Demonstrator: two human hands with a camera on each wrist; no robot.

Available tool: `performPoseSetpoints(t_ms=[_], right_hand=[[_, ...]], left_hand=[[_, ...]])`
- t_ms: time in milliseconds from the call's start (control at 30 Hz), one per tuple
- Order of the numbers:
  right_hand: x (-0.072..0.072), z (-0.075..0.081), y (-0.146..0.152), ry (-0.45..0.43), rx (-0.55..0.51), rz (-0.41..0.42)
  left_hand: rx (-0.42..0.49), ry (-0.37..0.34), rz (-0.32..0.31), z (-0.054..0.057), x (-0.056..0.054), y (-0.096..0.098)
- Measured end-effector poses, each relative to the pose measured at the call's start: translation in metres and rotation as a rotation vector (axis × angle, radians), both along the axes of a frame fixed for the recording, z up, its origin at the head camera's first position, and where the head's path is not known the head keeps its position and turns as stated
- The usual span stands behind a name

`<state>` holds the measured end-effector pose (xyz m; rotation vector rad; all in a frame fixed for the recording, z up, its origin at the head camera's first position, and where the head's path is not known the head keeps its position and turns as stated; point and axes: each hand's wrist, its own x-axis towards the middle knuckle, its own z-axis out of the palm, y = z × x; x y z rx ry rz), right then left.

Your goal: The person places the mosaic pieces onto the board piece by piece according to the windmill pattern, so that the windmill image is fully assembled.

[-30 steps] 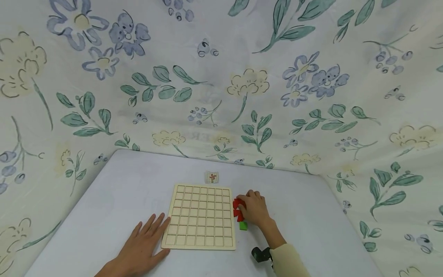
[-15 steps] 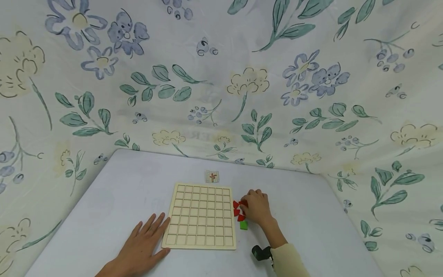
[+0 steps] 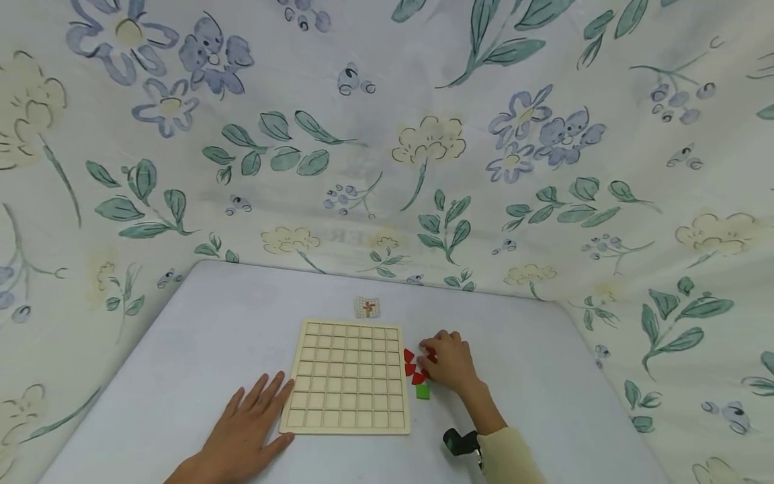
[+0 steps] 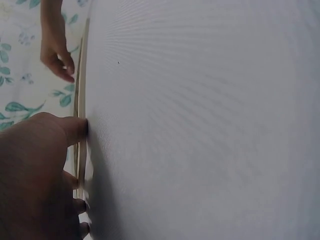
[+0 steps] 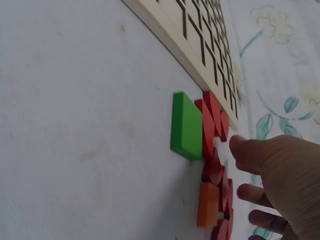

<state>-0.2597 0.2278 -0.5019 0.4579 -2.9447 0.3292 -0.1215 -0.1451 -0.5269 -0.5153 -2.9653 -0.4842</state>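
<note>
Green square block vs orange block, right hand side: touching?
Apart. The right wrist view shows a strip of shadowed tabletop between the green square block and the orange block.

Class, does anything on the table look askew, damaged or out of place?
Nothing looks spilled or broken. Only the small card beyond the wooden board seems slightly odd: its edges look wavy rather than straight. The red pieces lie loosely clustered.

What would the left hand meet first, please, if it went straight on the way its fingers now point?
The left hand would most likely meet the left edge of the pale grid board; its index fingertip lies right beside it, though whether they already touch is hard to tell.
</note>
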Motion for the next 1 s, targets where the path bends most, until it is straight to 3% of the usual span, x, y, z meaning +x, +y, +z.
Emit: performPoseSetpoints(t_ms=[133,267,433,600,833,1000], right_hand=[[0.000,-0.006,-0.010,0.029,-0.028,0.059],[0.000,-0.007,-0.020,0.020,-0.093,0.033],[-0.002,-0.004,-0.027,-0.065,-0.203,-0.008],[-0.002,0.002,-0.029,-0.156,-0.372,0.033],[-0.007,0.006,-0.035,-0.111,-0.415,0.063],[-0.009,0.012,-0.047,-0.116,-0.506,0.080]], left_hand=[[0.019,0.011,-0.003,-0.001,0.001,-0.001],[0.023,-0.004,-0.005,-0.002,0.001,-0.001],[0.015,0.004,-0.003,-0.004,0.001,-0.002],[0.022,-0.006,-0.005,-0.005,0.000,-0.002],[0.024,-0.006,0.000,-0.004,0.000,-0.002],[0.038,0.013,-0.007,-0.003,0.002,-0.003]])
